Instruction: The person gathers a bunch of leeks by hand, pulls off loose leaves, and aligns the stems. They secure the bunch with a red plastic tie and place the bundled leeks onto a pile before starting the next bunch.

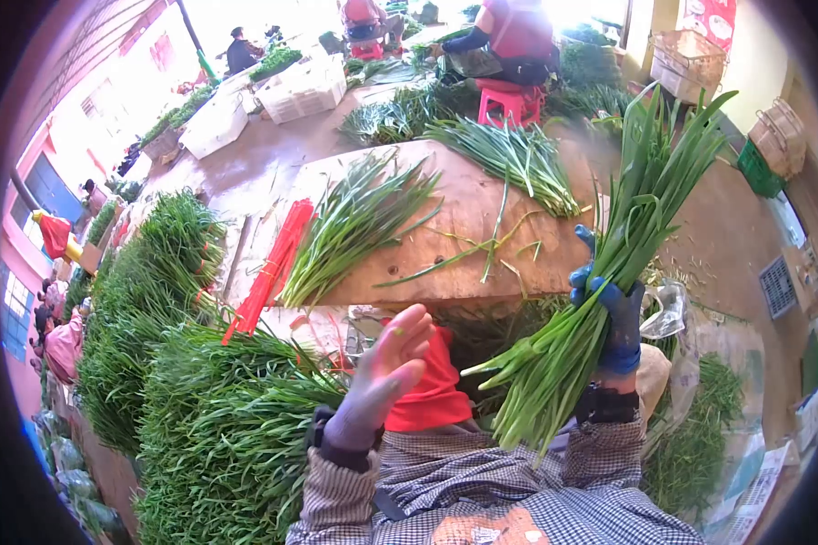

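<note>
Nearest, the checked garment (454, 472) covered the lap. To its left stood a dense mass of tied greens (227, 427), and red cloth (432, 386) showed between the forearms. The gloved left hand (386, 363) was raised beside that cloth, fingers released and slightly curved, holding nothing. The blue-gloved right hand (609, 313) had its fingers wrapped around a long bunch of greens (641, 222), in the air at the near right of the board. The bunch's long axis ran diagonally: pale stem ends down and left over the lap, leafy tips up and right, away from the body.

Farther off, the wooden board (409, 263) bore red strips (277, 263) at its left, a loose heap (364, 222) beside them, and another heap (518, 163) at its far edge. Beyond were a pink stool (509, 102) with a seated person (518, 36), a white crate (302, 89) and a wicker basket (688, 62).
</note>
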`<state>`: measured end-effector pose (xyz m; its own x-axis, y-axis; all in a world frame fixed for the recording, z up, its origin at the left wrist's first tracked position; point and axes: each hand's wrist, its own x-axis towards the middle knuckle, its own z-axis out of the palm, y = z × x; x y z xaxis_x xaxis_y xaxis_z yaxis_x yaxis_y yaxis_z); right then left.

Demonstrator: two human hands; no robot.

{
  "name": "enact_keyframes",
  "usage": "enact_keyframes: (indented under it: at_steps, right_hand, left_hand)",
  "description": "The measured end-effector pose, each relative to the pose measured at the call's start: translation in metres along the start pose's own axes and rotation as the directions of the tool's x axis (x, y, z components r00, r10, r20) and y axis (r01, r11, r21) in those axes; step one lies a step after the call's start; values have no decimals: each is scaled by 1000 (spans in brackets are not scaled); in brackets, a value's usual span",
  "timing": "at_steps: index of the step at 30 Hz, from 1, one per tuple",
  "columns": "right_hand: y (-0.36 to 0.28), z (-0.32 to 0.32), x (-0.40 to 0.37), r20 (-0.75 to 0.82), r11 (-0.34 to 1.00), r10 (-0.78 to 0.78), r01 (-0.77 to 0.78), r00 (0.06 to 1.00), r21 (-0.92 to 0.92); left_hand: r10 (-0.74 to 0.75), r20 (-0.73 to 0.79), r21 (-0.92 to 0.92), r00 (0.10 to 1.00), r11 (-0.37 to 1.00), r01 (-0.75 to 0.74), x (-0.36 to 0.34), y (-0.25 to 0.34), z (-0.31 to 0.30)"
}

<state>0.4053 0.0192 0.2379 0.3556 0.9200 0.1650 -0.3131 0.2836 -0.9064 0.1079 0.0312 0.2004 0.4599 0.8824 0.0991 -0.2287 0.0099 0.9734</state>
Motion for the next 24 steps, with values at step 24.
enact_keyframes:
  at_steps: [24]
  right_hand:
    - [128,-60,-35,217,884,310,-197,926,-425]
  left_hand:
    - [-626,300,-613,719,451,648,0,-157,82]
